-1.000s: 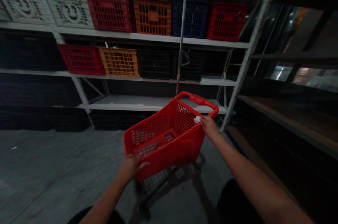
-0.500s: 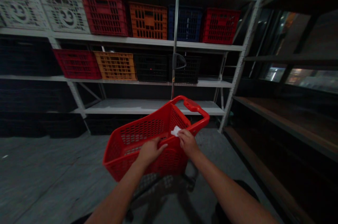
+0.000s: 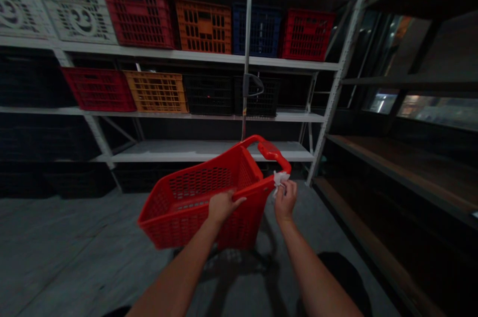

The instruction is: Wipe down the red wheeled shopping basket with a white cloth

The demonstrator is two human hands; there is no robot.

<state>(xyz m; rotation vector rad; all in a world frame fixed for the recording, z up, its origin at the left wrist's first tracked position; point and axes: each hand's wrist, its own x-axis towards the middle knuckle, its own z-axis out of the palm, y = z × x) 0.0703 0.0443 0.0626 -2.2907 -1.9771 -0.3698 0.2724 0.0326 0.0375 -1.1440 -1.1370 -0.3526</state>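
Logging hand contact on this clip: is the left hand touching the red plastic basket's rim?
Touching: the head view shows the left hand curled over the near rim of the red plastic basket, fingers lying on it.

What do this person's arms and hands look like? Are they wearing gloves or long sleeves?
No gloves or long sleeves! The left forearm and right forearm are bare, with no sleeves in view. The left hand and right hand are bare too. I see no watch or bracelet, but the picture is dim.
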